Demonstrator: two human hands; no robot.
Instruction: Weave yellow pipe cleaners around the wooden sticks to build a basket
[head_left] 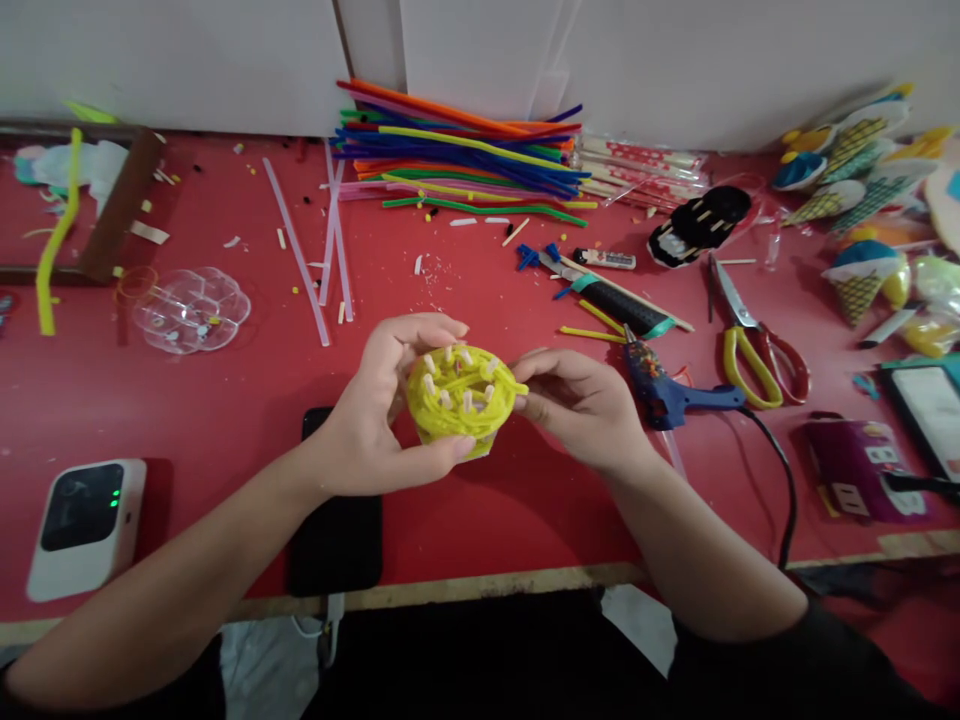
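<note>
My left hand (405,415) is wrapped round a small round basket (450,410) made of yellow pipe cleaner wound about short upright wooden pegs. The thumb presses its near side and the fingers curl behind it. At the basket's right edge, my right hand (574,400) pinches a yellow pipe cleaner end (520,389) between thumb and fingertips. Both hands hold the work above the red table, close to its front edge. The basket's underside is mostly hidden.
Pipe cleaners (465,150) lie piled at the back. To the right are a blue glue gun (667,385), a utility knife (615,300) and scissors (750,340). A black phone (337,550) lies under my left forearm, with a white device (86,530) further left.
</note>
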